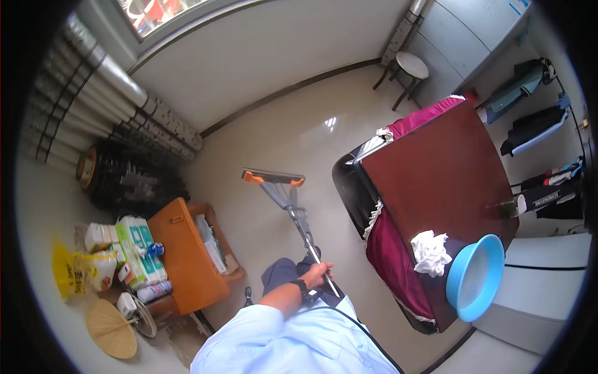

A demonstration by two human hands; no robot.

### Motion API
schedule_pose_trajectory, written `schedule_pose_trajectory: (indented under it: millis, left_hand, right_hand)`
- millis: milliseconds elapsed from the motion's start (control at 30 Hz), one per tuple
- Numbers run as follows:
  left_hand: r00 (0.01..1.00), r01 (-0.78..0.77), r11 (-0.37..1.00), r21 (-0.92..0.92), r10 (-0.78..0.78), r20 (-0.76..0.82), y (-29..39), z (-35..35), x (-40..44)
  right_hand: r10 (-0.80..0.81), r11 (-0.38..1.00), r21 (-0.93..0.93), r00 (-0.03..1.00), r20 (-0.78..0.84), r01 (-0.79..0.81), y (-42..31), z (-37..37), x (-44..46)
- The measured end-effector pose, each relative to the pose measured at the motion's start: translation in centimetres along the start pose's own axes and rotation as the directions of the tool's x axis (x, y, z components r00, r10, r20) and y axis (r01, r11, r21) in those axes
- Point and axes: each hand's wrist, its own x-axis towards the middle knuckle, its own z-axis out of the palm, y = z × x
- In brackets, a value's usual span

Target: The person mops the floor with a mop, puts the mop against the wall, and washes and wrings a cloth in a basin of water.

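Note:
My left hand (pixel 317 275), with a black watch on the wrist, is closed around the metal pole of a sponge mop (pixel 299 221). The mop's wide grey-and-orange head (pixel 274 177) points away from me over the pale floor (pixel 317 143). Whether the head touches the floor I cannot tell. The pole runs back past my hand toward my body, in front of my dark trousers. My right hand is out of sight.
To the right stands a dark red table (pixel 430 168) bearing a crumpled white cloth (pixel 430 253), a blue basin (pixel 474 278) and a glass jar (pixel 513 206). An orange wooden cabinet (pixel 180 255) with an open drawer is at left. A stool (pixel 412 65) stands far off.

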Motion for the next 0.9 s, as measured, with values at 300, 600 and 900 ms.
schedule_pose_trajectory:
  millis: [300,600,900]
  left_hand:
    - [0.982,0.16,0.977,0.141,-0.173,0.081,10.1,2.6,3.2]
    - [0.979,0.012,0.901,0.434,-0.098,0.178,31.0,6.1,3.3]
    - [0.954,-0.194,0.803,0.564,0.021,0.298,48.7,19.4,8.8]
  right_hand:
    - [0.07,0.969,0.242,0.996,-0.061,-0.053,-19.5,-5.7,3.2]
    - [0.233,0.879,0.434,0.972,-0.025,-0.199,-42.9,-10.6,2.2]
    - [0.146,0.812,0.583,0.961,-0.236,0.02,-63.7,-22.1,12.1]
